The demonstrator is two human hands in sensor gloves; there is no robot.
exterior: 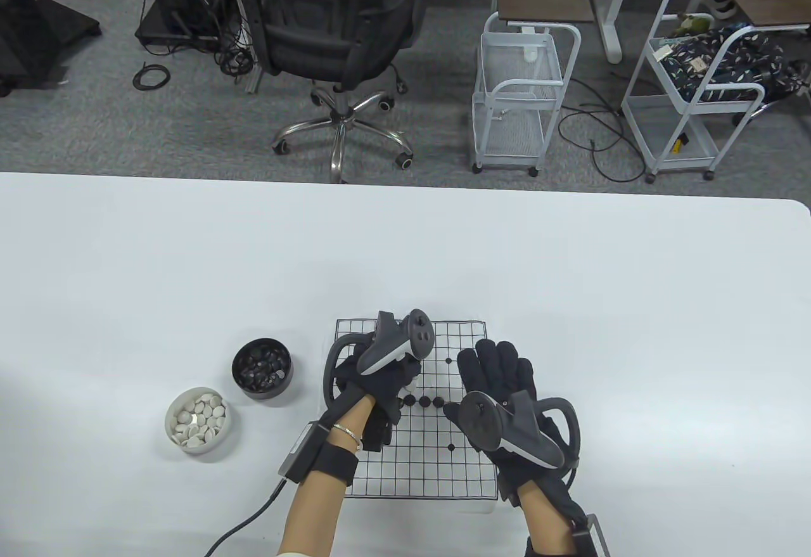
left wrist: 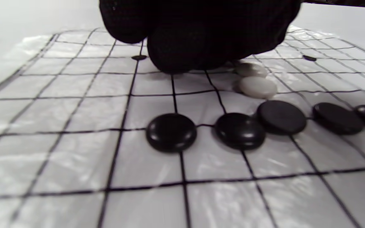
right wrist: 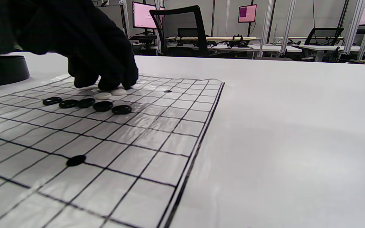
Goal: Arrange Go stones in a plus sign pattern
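Observation:
The Go board sheet (exterior: 469, 474) lies on the white table. A row of several black stones (left wrist: 240, 130) crosses its middle, also visible as black stones (right wrist: 102, 106) in the right wrist view. Just beyond the row lie two white stones (left wrist: 257, 87). My left hand (exterior: 410, 384) hovers over the board's centre under its tracker, with bunched fingertips (right wrist: 119, 83) down on a white stone (right wrist: 118, 91). My right hand (exterior: 500, 367) is spread flat over the board's right part with straight fingers and holds nothing.
Left of the board stand a black bowl of black stones (exterior: 262, 367) and a white bowl of white stones (exterior: 198, 419). A cable (exterior: 244, 522) runs from my left wrist to the table's front edge. An office chair (exterior: 342, 44) and wire carts (exterior: 516, 101) stand beyond the table.

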